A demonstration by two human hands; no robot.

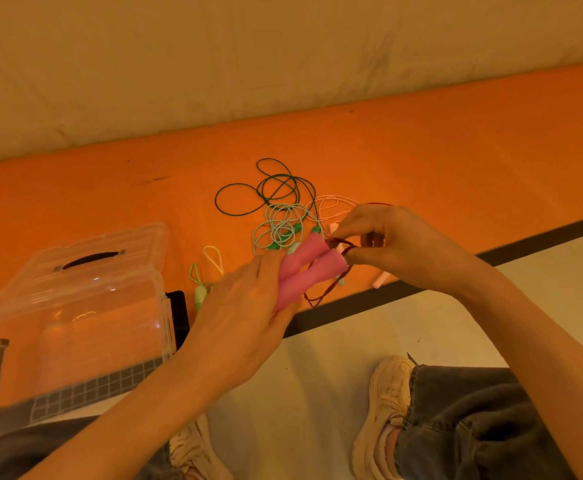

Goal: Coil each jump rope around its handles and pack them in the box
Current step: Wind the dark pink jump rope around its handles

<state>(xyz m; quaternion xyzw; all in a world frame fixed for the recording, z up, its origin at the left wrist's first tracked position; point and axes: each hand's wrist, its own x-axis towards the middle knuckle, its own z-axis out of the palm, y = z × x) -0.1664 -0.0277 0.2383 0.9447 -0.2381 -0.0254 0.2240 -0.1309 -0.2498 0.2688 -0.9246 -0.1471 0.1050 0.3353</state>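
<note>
Three ropes (279,209) lie uncoiled, box (75,306) apparently empty; my left hand (245,313) grips pink handles (309,271), right hand (397,247) pinches red cord (321,296).

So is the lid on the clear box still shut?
Yes, the lid sits closed on top of the box, with its dark handle lying flat, while both hands are busy with the pink handles.

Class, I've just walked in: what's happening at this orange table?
A person is coiling a jump rope. The left hand grips two pink handles together, while the right hand pinches the dark red cord at their ends. More ropes lie tangled on the orange table. The clear box stands closed.
</note>
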